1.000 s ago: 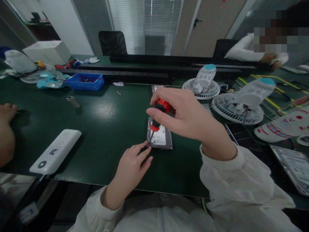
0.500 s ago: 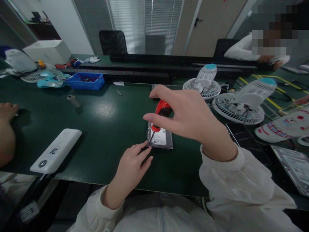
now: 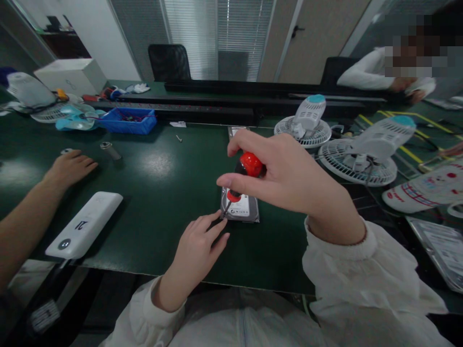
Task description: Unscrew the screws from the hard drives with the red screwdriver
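Observation:
A screwdriver (image 3: 252,164) with a red and black handle leans over a hard drive (image 3: 252,210) lying flat with its label up. Its tip meets the drive's near-left corner. My right hand (image 3: 285,171) holds the handle against the palm, with thumb and index finger spread loosely around it. My left hand (image 3: 197,248) has its fingers stretched out. Two of its fingertips touch that corner, one on each side of the screwdriver tip. The tip's exact contact is too small to make out.
Another person's hand (image 3: 70,168) rests at left near a metal cylinder (image 3: 110,151) and a white power bank (image 3: 85,225). A blue bin (image 3: 128,120) and a small screw (image 3: 179,138) lie farther back. White fans (image 3: 358,161) and a cup (image 3: 427,188) stand right.
My right hand has shifted slightly right, and the screwdriver handle's angle has changed in it. My left hand stays put. The other person's hand has reached in from the left.

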Tool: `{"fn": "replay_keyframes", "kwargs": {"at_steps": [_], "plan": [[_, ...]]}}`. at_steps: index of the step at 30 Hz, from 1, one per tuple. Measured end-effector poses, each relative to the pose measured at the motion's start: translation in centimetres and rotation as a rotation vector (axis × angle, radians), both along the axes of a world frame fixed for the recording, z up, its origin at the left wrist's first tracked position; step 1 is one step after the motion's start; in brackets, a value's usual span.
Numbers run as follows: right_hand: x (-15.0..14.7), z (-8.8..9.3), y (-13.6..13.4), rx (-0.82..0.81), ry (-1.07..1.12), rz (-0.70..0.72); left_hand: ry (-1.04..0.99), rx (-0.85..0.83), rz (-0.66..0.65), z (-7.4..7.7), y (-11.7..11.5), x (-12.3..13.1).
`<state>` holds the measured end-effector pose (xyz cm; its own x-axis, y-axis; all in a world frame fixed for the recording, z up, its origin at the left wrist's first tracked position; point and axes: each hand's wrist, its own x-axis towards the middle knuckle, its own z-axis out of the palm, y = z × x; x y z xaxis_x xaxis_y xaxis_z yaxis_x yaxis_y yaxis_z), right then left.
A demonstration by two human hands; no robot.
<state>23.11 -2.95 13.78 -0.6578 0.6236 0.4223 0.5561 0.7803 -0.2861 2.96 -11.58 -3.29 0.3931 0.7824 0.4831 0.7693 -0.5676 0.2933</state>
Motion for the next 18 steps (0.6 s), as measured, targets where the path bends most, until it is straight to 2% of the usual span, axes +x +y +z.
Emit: {"fn": "replay_keyframes", "kwargs": {"at_steps": [3, 10, 16, 18], "plan": [[0.13, 0.03, 0.03, -0.002, 0.001, -0.036, -0.001, 0.0, -0.001, -0.01, 0.01, -0.02], [0.56, 0.2, 0.01, -0.069, 0.053, 0.069, -0.006, -0.002, -0.007, -0.04, 0.02, -0.06], [0.17, 0.07, 0.04, -0.004, -0.014, -0.081, -0.009, -0.008, -0.001, -0.05, -0.01, -0.09], [0.43, 0.15, 0.11, -0.019, -0.018, -0.065, -0.012, -0.012, -0.002, -0.01, -0.01, -0.07]]}}
